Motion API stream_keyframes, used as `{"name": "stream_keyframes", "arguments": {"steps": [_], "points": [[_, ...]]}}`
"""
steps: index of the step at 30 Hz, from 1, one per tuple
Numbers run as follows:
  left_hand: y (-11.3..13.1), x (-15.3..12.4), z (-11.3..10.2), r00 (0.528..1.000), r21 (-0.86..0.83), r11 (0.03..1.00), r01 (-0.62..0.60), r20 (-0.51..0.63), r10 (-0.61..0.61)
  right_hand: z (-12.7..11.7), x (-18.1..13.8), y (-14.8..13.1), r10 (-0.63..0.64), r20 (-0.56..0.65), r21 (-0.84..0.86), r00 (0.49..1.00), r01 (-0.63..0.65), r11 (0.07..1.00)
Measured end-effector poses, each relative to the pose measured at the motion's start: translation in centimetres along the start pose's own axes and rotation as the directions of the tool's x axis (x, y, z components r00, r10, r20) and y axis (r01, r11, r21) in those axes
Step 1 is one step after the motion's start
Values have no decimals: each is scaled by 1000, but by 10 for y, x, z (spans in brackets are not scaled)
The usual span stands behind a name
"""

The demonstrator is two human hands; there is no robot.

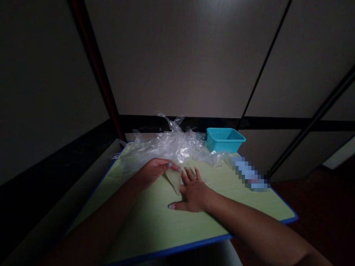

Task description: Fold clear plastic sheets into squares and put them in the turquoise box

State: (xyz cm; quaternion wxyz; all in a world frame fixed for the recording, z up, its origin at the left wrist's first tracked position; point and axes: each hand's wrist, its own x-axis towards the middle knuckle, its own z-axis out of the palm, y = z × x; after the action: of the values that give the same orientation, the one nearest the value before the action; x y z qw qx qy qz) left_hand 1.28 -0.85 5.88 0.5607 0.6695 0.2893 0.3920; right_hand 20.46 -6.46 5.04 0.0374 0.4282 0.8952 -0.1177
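Observation:
A thin pale sheet (174, 178), folded to a point, lies on the green table top (155, 221). My left hand (154, 169) pinches the sheet's upper corner with thumb and fingers closed on it. My right hand (192, 192) lies flat on the sheet's right side, fingers spread and thumb stretched out to the left. Both forearms reach in from the bottom of the view.
Crumpled clear plastic wrap (172, 146) is heaped at the table's far edge. A teal plastic tub (224, 139) stands at the far right corner. A blurred-out object (251, 174) lies near the right edge. The table has a blue rim (172, 251); grey wall panels stand behind.

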Motion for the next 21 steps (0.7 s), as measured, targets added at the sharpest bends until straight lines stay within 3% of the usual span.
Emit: {"name": "stream_keyframes", "arguments": {"steps": [7,11,16,21], "points": [[-3,0,-3,1000,-39,999,-6,-23,5,-6,-3,1,-22,-30,28,999,23,999],[-1,-1,-2,1000,-60,998,4,-24,-6,-23,-7,7,-8,-189,73,982,22,997],[3,-1,3,998,-3,998,-56,-12,56,-34,-5,12,50,-525,328,850,148,933],[2,0,6,996,40,995,-90,-9,91,-25,4,9,59,-616,446,785,285,848]]}}
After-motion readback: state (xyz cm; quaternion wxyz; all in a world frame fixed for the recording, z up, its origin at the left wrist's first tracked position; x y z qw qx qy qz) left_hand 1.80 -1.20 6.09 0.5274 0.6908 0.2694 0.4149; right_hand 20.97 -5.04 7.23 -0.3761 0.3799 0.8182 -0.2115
